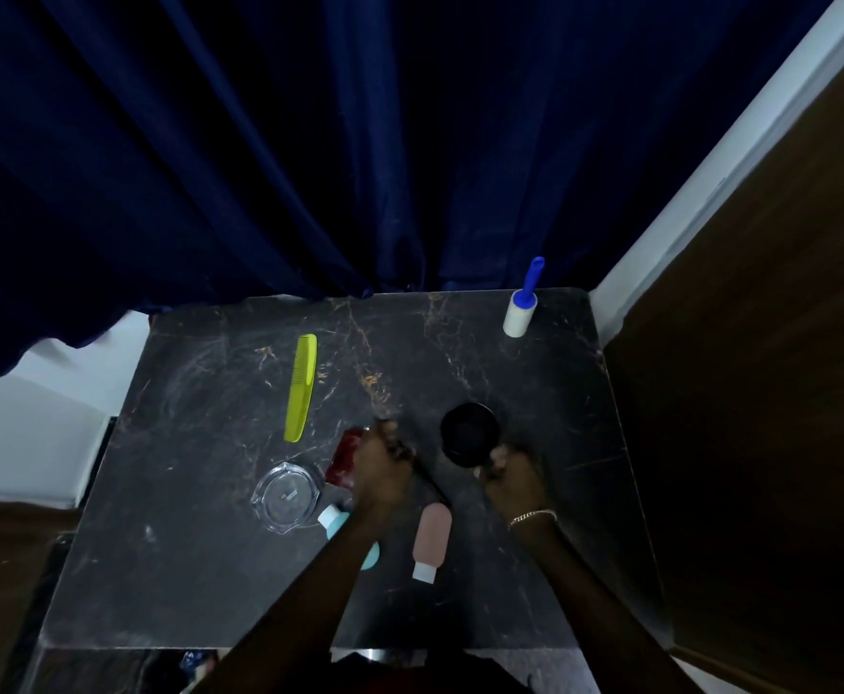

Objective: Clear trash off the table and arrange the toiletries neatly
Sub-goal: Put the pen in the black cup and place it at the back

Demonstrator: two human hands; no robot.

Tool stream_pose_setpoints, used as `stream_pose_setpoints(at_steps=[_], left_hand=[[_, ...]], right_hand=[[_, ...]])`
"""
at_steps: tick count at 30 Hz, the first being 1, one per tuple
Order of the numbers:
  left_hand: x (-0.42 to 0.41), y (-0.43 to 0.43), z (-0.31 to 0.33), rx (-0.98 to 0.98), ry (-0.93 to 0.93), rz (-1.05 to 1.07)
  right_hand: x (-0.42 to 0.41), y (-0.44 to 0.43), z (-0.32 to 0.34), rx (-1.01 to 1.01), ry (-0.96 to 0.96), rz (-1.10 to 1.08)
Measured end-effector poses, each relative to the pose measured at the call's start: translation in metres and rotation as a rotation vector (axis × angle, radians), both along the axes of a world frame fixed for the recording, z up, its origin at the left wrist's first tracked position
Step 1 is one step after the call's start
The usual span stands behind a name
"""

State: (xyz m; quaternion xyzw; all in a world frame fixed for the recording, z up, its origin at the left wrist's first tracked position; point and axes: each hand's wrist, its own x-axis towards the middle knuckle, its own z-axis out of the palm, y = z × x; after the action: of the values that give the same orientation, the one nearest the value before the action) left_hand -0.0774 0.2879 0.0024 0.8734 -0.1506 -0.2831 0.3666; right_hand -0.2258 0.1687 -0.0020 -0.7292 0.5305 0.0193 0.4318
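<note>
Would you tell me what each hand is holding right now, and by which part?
The right hand grips the black jar at its near edge. Whether the left hand holds anything cannot be told; it is blurred.

A dark blue curtain (310, 142) is hung beyond the hands, behind the far edge. A white wall strip (710, 167) and a brown wooden panel (760, 393) are seen to the right of the right hand.

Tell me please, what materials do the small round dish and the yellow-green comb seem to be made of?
The dish looks like clear glass: the dark table shows through it and its rim glints. The comb seems matte moulded plastic, one even bright colour.
</note>
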Motion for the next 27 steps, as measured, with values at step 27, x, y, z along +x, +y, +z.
stream_pose_setpoints(at_steps=[27], left_hand=[[0.024,0.030,0.015,-0.119,0.005,0.125]], right_hand=[[0.068,0.065,-0.005,-0.458,0.183,0.585]])
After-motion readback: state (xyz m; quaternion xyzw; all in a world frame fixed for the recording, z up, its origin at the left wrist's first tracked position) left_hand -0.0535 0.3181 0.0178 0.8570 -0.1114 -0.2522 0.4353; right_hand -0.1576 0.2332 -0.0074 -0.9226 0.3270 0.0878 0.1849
